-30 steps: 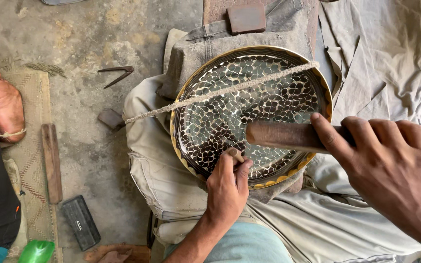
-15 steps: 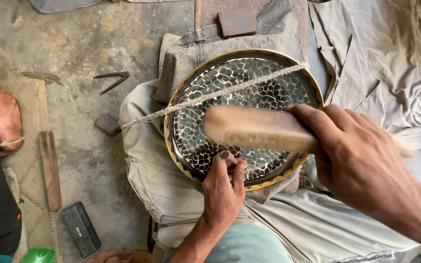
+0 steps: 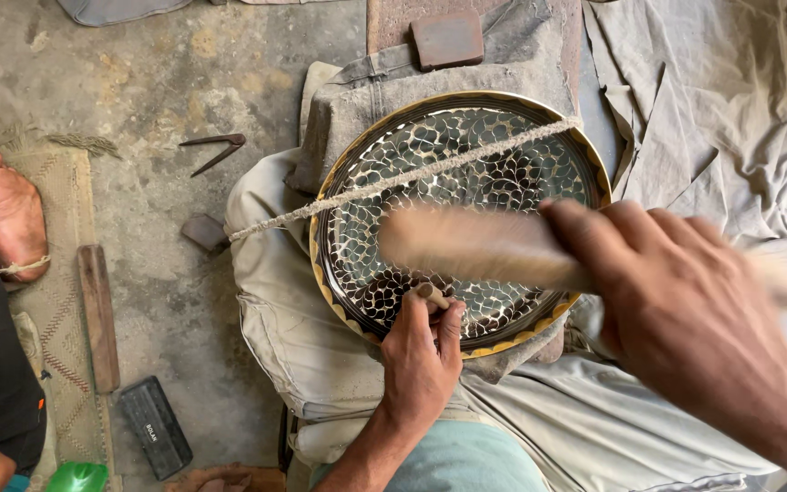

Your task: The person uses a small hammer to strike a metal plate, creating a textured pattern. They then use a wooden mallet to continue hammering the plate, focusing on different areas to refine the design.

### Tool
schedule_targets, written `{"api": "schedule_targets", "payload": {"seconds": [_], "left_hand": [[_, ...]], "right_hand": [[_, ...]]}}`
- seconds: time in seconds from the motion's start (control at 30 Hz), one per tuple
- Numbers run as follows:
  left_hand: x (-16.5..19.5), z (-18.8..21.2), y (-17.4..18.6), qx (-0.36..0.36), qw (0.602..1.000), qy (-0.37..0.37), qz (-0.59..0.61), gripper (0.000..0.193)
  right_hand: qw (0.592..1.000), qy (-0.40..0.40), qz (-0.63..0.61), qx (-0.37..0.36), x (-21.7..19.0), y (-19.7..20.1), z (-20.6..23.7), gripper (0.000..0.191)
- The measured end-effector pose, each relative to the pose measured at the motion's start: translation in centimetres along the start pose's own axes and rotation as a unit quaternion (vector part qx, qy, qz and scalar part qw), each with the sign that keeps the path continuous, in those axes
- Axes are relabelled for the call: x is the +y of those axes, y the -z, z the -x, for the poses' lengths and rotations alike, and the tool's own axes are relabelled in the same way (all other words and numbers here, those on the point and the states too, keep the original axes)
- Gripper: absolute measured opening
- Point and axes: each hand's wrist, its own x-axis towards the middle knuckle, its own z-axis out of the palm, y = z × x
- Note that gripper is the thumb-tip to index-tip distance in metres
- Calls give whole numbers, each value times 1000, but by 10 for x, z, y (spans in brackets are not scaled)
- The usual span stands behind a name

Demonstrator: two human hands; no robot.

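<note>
A round brass plate with a dark engraved leaf pattern rests on a cloth-covered block, with a twisted cord stretched across it. My left hand is closed on a small chisel whose tip stands on the plate's near part. My right hand grips a wooden mallet, blurred with motion, held above the plate just over the chisel.
Grey cloth lies bunched at the right. A flat brown block sits behind the plate. On the concrete floor lie metal dividers, a wooden stick and a black block. Another person's foot rests at the left.
My right hand has swung the mallet leftward and down over the plate toward the chisel. My left hand has kept the chisel in place.
</note>
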Motion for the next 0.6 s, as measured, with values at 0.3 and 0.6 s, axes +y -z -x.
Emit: {"api": "schedule_targets", "payload": {"seconds": [0.3, 0.6], "left_hand": [[-5, 1, -2, -22, 999, 13, -22, 23], [-2, 0, 2, -20, 1000, 5, -13, 19]], "right_hand": [[976, 38, 182, -114, 8, -11, 6, 66], [992, -7, 120, -47, 4, -11, 9, 74]]}}
